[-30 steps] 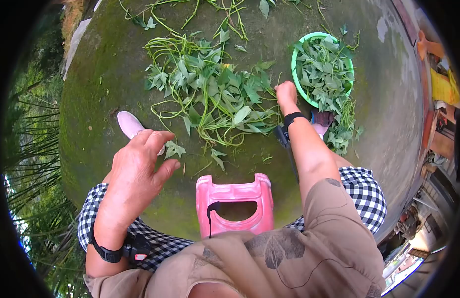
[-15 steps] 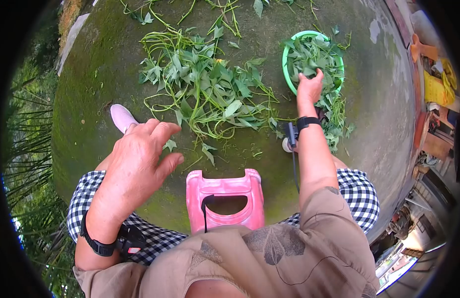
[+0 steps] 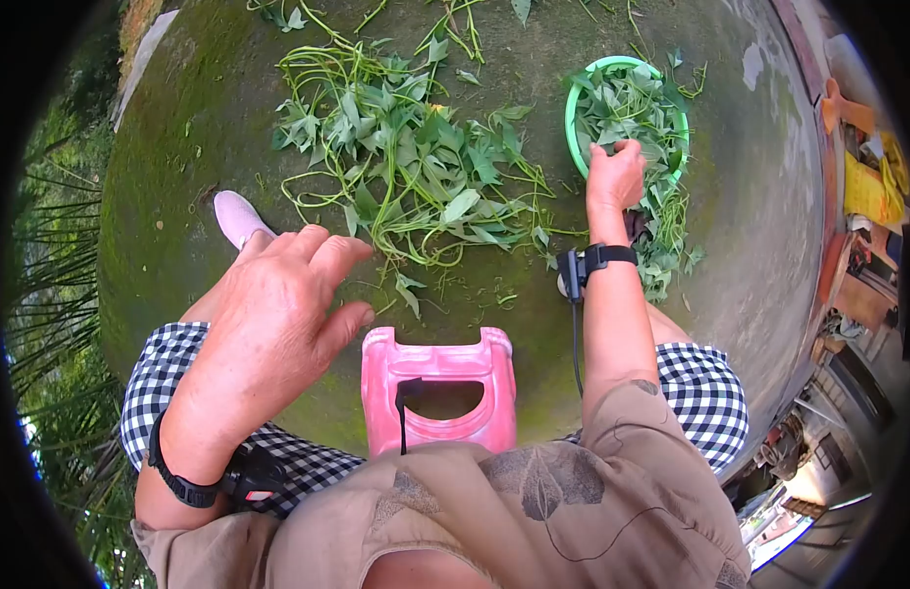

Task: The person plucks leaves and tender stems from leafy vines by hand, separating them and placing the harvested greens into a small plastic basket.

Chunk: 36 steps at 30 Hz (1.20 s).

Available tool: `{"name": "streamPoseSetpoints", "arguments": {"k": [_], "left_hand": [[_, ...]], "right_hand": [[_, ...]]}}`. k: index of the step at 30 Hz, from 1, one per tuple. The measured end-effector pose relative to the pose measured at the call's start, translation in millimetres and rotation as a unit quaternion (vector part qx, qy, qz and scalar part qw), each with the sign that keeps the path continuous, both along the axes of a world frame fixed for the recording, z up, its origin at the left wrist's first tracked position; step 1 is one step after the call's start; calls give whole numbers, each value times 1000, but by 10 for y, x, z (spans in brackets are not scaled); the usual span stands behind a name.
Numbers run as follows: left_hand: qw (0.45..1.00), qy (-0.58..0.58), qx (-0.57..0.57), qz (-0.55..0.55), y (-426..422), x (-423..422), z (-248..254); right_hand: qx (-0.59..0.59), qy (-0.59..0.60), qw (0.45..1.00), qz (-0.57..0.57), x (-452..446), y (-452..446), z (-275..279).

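My left hand [image 3: 288,294] hovers over the ground near my left knee, its thumb apart from the fingers and nothing in it. Ahead of it lies a loose pile of leafy green vines [image 3: 416,157] with long thin stems. My right hand [image 3: 615,177] is at the near rim of a green plastic basket [image 3: 573,128], thumb and fingers apart. It touches the picked green leaves [image 3: 622,103] that fill the basket; its fingertips are partly hidden among them. More leaves and stems [image 3: 663,240] lie on the ground beside my right wrist.
A pink plastic stool [image 3: 440,363] stands between my knees. My pink shoe [image 3: 239,218] rests left of the vines. Stray stems [image 3: 460,29] lie farther ahead on the mossy concrete [image 3: 190,128]. Yellow bags [image 3: 872,182] and clutter line the right edge.
My left hand has shifted slightly right. My right hand stays at the basket, its fingers bent a little more. The whole view has shifted slightly.
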<state>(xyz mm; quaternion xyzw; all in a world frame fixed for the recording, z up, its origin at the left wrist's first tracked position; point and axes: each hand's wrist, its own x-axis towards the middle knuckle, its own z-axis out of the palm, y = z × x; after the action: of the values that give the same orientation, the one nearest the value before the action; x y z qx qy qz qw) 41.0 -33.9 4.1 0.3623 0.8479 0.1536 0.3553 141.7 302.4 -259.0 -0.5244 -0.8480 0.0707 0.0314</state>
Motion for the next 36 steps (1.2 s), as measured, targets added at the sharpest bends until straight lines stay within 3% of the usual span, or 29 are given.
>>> {"name": "streamPoseSetpoints", "arguments": {"k": [3, 5, 7, 9, 10, 13, 17, 18, 21, 24, 28, 32, 36], "left_hand": [[1000, -1, -13, -20, -14, 14, -7], [1000, -3, -8, -16, -14, 13, 15], [1000, -1, -3, -16, -16, 20, 23], [1000, 7, -1, -17, -40, 28, 27], [1000, 2, 5, -12, -49, 35, 36], [1000, 4, 9, -6, -87, 40, 66], [999, 28, 16, -21, -125, 78, 105], [999, 34, 23, -23, -137, 96, 116], [998, 52, 30, -31, -123, 143, 97], [998, 52, 9, -42, -47, 152, 124], [963, 125, 236, 30, -26, 228, 163], [865, 284, 414, 25, 42, 571, 510], [838, 225, 497, -19, 93, 1103, 733]], "right_hand": [[19, 64, 997, 42, 154, -96, -284], [0, 177, 968, 175, 175, -224, -430], [-74, 164, 941, 286, 164, -455, -591], [-106, -52, 942, 313, 138, -681, -619], [-109, -136, 931, 320, 166, -708, -696], [-142, -190, 938, 252, 118, -760, -677], [-243, -38, 950, 194, -22, -617, -403], [-332, 51, 926, 171, -64, -524, -445], [-539, 173, 823, 52, -357, -597, 450], [-554, 239, 795, 67, -435, -737, 1327], [-587, 286, 753, 80, -249, -954, 2422], [-618, 316, 713, 98, 320, -1277, 3266], [-642, 297, 698, 111, 1008, -1619, 3873]]}}
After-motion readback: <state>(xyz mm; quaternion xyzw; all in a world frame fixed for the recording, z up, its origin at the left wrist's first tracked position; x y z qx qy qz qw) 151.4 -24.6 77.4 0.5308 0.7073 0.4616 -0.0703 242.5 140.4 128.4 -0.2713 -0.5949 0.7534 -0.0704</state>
